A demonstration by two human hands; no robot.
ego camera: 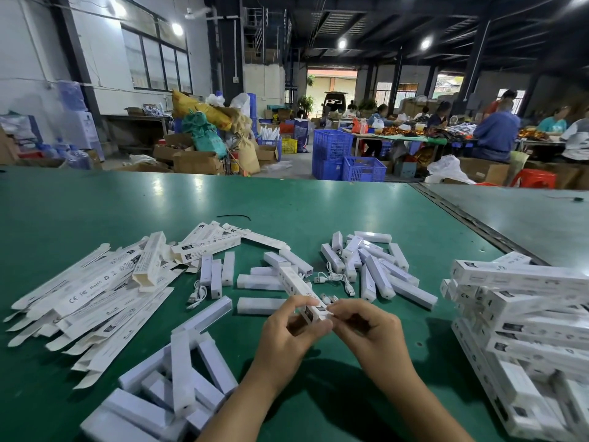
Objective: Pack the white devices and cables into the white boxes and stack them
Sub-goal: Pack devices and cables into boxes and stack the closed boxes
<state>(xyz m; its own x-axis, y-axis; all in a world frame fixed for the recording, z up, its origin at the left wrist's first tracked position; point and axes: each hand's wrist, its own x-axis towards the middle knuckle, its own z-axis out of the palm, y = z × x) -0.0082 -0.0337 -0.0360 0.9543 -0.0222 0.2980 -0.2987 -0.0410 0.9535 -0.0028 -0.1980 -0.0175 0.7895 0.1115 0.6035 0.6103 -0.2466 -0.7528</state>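
Observation:
A long white box (pixel 294 285) lies slanted over the green table (pixel 127 205), its near end held between both hands. My left hand (pixel 287 333) grips that end from the left, and my right hand (pixel 369 330) pinches its end flap from the right. White devices (pixel 379 272) lie scattered behind the hands, with a white cable (pixel 334 277) among them. More devices (pixel 178 378) are heaped at the near left. Flat unfolded boxes (pixel 95 291) are spread at the left. Packed boxes (pixel 522 314) are stacked at the right.
A second cable (pixel 197 293) lies left of centre. A thin black strip (pixel 234 216) rests farther back on the table. A second table (pixel 526 218) adjoins at the right. Beyond are blue crates (pixel 333 148), cardboard cartons and several seated people working.

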